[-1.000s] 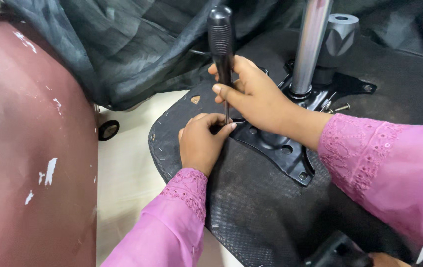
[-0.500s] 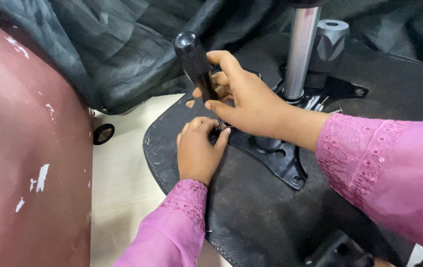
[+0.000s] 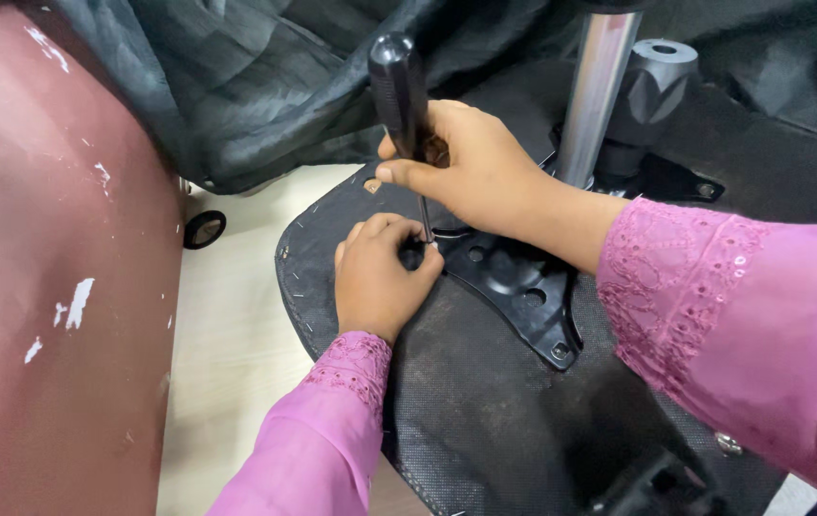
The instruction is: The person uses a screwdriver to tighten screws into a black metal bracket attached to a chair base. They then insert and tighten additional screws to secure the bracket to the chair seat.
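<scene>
The left fingers (image 3: pixel 399 234) are curled together and pinch around the tip of the screwdriver (image 3: pixel 401 91), steadying it where it meets a corner of the black bracket (image 3: pixel 514 282). Whatever sits under the tip, screw or hole, is hidden by those fingers. The left hand (image 3: pixel 378 277) rests on the dark fabric of the seat underside (image 3: pixel 485 420).

The right fingers (image 3: pixel 408 174) are wrapped shut around the lower part of the black handle, thumb along its near side, and the right hand (image 3: pixel 471 167) holds the tool nearly upright, leaning slightly away from the person.

Compared with half a second ago, the handle stands straighter; it was tilted over to the left then, and a second ago it was upright again, so the tool has been rocking about its tip while the left hand keeps the same spot. I judge that the tip is being seated or re-seated on a fastener at that bracket corner, not yet turning freely.

Outward from the hands: the bracket is fixed to the seat underside, with a chrome column (image 3: pixel 598 91) rising from its middle and a black knob (image 3: pixel 659 72) just beside the column. Black cloth (image 3: pixel 236 86) is heaped behind. A worn maroon surface (image 3: pixel 45 287) fills the left, and a small caster (image 3: pixel 204 229) lies on the pale floor (image 3: pixel 227 344) beside it.
</scene>
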